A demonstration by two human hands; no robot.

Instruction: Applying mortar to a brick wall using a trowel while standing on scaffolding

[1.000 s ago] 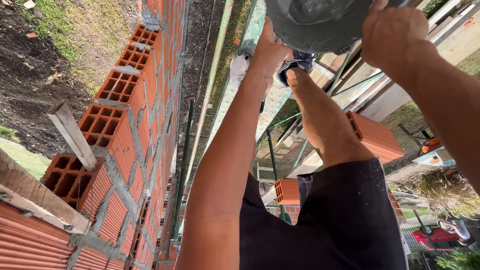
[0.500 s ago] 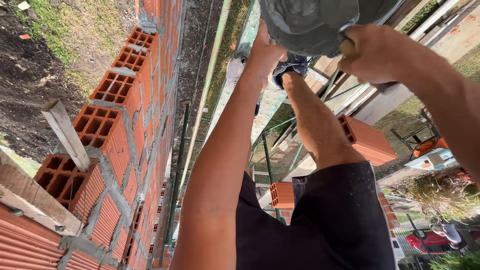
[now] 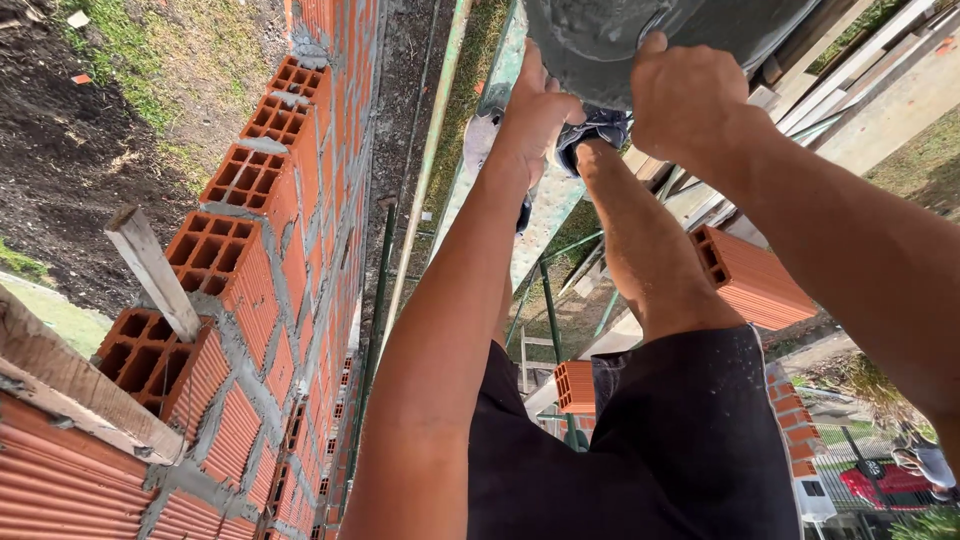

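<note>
A grey, mortar-smeared bucket fills the top of the head view, cut off by the frame's upper edge. My left hand presses flat against its left side. My right hand is closed over its lower right part, knuckles toward me. Below the hands are my bare legs, black shorts and a shoe standing on a green scaffold plank.
A wall of hollow red bricks with grey mortar joints runs along the left, a wooden stake leaning on it. Dirt and grass lie beyond. Loose red bricks sit on the scaffold at right. A green scaffold pole stands beside the wall.
My right hand slid down and left along the bucket to a closed grip near the left hand. The bucket shifted slightly right in view. My left hand stayed on its side.
</note>
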